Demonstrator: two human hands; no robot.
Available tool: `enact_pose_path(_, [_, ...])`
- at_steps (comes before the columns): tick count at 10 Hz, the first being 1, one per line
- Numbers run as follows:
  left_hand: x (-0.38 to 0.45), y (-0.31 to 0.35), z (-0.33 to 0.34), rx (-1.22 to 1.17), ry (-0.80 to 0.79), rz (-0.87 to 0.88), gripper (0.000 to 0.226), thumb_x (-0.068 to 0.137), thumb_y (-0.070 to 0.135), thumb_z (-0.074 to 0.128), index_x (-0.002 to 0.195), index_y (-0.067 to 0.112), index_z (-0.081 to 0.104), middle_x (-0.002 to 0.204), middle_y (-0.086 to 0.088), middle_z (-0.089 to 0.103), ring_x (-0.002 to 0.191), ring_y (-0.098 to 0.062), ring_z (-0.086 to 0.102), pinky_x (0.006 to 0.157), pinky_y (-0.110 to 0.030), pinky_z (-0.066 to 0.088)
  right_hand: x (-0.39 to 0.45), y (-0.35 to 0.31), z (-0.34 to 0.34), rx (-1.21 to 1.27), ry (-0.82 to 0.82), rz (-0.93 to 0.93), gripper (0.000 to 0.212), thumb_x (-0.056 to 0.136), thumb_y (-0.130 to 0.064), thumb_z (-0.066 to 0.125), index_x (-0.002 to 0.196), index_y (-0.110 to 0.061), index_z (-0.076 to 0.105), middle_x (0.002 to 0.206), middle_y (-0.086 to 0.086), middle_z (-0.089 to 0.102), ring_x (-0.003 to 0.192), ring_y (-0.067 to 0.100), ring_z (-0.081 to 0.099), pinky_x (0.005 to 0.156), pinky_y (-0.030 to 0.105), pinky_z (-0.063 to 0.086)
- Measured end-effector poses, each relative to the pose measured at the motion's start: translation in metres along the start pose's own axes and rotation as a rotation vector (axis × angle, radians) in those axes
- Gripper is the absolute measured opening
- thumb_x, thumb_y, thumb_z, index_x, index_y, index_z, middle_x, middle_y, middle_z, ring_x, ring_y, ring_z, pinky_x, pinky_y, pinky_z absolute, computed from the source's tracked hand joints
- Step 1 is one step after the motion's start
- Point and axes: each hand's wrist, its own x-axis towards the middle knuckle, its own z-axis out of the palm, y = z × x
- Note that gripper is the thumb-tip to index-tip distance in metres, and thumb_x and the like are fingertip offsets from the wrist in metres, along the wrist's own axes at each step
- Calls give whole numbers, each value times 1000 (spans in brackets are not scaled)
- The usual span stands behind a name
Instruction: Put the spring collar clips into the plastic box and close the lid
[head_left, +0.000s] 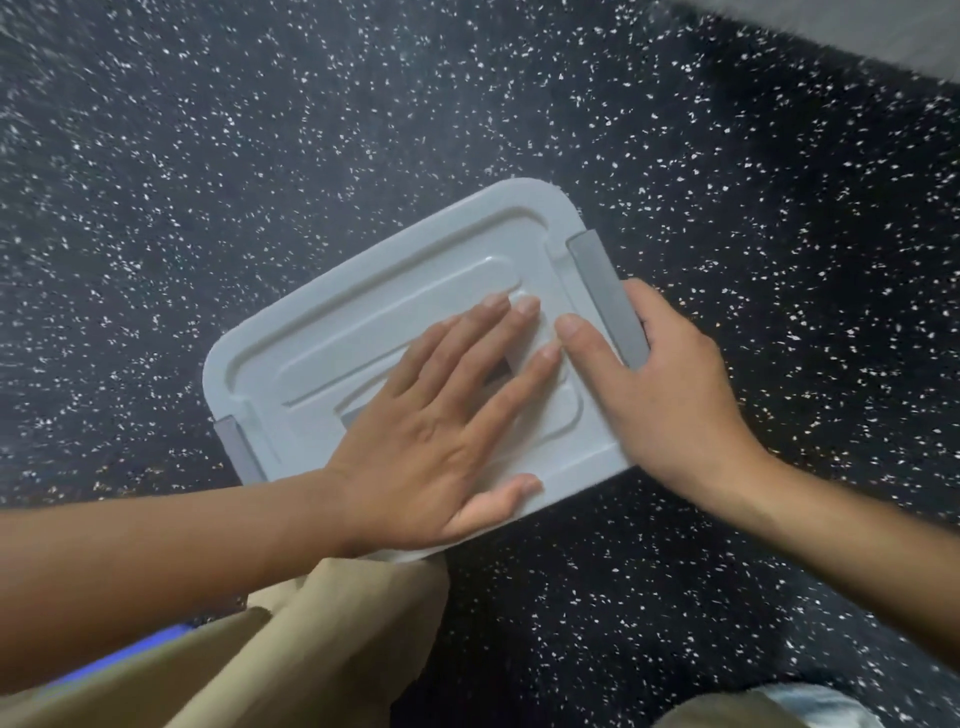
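Observation:
A pale grey plastic box (363, 291) sits on the dark speckled floor, turned at an angle, with its lid on top. My left hand (447, 415) lies flat on the lid, fingers spread and palm down. My right hand (670, 384) wraps around the box's right side, thumb on the lid and fingers curled over the darker grey latch (597, 265). A second grey latch (236, 447) shows at the left corner. No spring collar clips are visible; the box's inside is hidden by the lid.
The black floor with white flecks (727, 182) surrounds the box. My knee in beige trousers (311, 639) is just below the box. A pale grey edge (857, 36) crosses the top right corner.

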Motion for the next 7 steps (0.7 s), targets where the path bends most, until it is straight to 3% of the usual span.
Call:
enact_pose_path(2, [2, 4, -7, 28, -35, -4, 82, 92, 56, 50, 155, 7, 32, 163, -23, 19, 153, -36, 13, 121, -52, 19, -3, -7, -1, -136, 39, 7, 38, 89, -61, 49, 97, -26, 58, 82, -8, 68, 75, 14, 65, 70, 40, 54])
enact_pose_path(4, [2, 10, -16, 49, -106, -10, 81, 93, 56, 46, 155, 7, 31, 163, -24, 21, 153, -38, 16, 119, -56, 23, -9, -15, -8, -251, -30, 180, 60, 82, -76, 41, 109, -24, 57, 95, -3, 70, 84, 22, 66, 76, 42, 55])
enact_pose_path(6, [11, 27, -52, 100, -367, -109, 73, 100, 40, 41, 161, 10, 11, 167, -22, 1, 154, -37, -1, 124, -49, 9, -58, -40, -47, -390, -155, 268, 48, 94, -56, 45, 129, -23, 42, 113, 2, 65, 95, 25, 64, 81, 43, 53])
enact_pose_path(7, [29, 44, -89, 34, -582, -247, 73, 98, 28, 43, 159, 12, 6, 168, -17, -6, 154, -36, -3, 121, -47, 18, -97, -57, -78, -398, -209, 347, 50, 97, -51, 44, 135, -20, 40, 126, 6, 59, 104, 26, 61, 87, 44, 50])
